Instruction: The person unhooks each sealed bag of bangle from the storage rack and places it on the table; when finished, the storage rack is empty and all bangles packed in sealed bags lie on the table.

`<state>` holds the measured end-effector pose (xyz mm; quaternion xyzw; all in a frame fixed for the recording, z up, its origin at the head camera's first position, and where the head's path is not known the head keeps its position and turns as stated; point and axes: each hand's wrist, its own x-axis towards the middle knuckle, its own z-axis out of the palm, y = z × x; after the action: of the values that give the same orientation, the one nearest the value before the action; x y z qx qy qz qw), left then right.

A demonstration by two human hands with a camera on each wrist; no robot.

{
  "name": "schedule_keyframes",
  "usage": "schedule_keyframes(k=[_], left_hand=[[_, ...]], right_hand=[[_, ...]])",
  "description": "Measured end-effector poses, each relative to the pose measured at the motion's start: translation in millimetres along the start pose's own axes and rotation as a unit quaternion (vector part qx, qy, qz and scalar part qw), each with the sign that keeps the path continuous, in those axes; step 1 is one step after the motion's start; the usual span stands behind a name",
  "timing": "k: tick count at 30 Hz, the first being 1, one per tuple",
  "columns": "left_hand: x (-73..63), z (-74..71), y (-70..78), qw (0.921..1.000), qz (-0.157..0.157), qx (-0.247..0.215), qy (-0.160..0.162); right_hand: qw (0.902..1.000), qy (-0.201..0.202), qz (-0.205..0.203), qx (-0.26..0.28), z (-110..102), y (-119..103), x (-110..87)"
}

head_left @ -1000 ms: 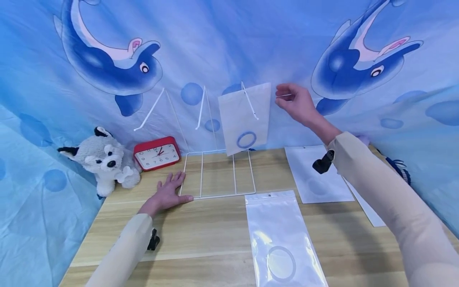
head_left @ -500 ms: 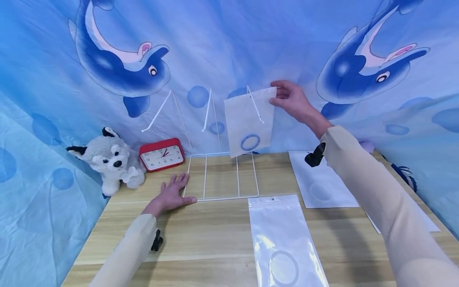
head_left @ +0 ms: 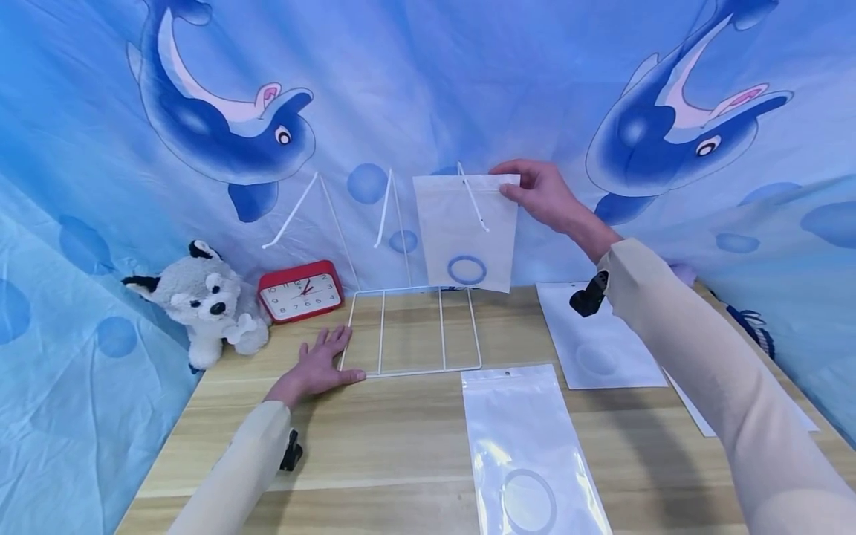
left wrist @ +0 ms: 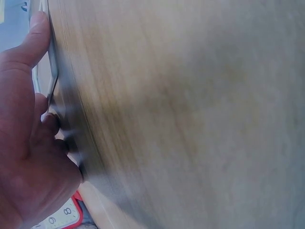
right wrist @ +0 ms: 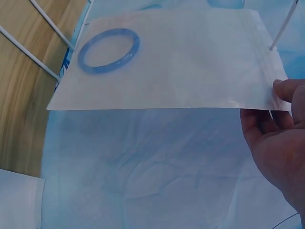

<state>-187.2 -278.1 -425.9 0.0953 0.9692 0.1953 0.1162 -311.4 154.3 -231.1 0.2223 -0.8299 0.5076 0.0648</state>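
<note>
A white wire rack (head_left: 382,334) with three upright hooks stands at the back of the table. On its right hook hangs a white zip pouch (head_left: 441,227), with a blue ring (right wrist: 88,68) showing near its bottom. My right hand (head_left: 545,195) pinches the pouch's upper right corner, thumb in front and fingers behind, as the right wrist view also shows. My left hand (head_left: 316,370) rests with spread fingers on the rack's front left corner; in the left wrist view its thumb (left wrist: 35,40) lies along the wire.
A red clock (head_left: 301,290) and a plush husky (head_left: 190,293) stand left of the rack. Another pouch (head_left: 511,416) with a ring inside lies in front. More white pouches (head_left: 591,334) lie at the right, partly under my right sleeve. A dolphin-print curtain (head_left: 428,89) hangs behind.
My right hand, at first apart from the pouch, has come left and taken its upper right corner. The pouch was tilted and now hangs level. My left hand has stayed on the rack.
</note>
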Motion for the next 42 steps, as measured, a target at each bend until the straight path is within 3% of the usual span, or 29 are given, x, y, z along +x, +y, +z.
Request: schedule_keyframes(k=[8, 18, 29, 37, 42], left_hand=[[-0.8, -1.7, 0.4, 1.0, 0.0, 0.0, -0.002], [3.1, -1.8, -0.8, 0.9999, 0.009, 0.003, -0.004], [2.8, -0.8, -4.7, 1.0, 0.004, 0.008, 0.002], [2.4, -0.4, -3.4, 1.0, 0.004, 0.005, 0.006], [2.5, -0.2, -3.6, 0.9999, 0.007, 0.007, 0.006]], right_hand=[[0.9999, -0.008, -0.001, -0.009, -1.4, -6.3, -5.0], [0.9989, -0.027, -0.014, -0.036, -8.8, -17.8, -27.1], [0.9965, -0.04, -0.065, -0.036, -12.0, -22.8, -53.6], [0.9962, -0.042, -0.069, -0.034, -13.6, -27.1, -73.4], [0.9944, -0.041, -0.093, -0.032, -15.8, -28.3, -84.3]])
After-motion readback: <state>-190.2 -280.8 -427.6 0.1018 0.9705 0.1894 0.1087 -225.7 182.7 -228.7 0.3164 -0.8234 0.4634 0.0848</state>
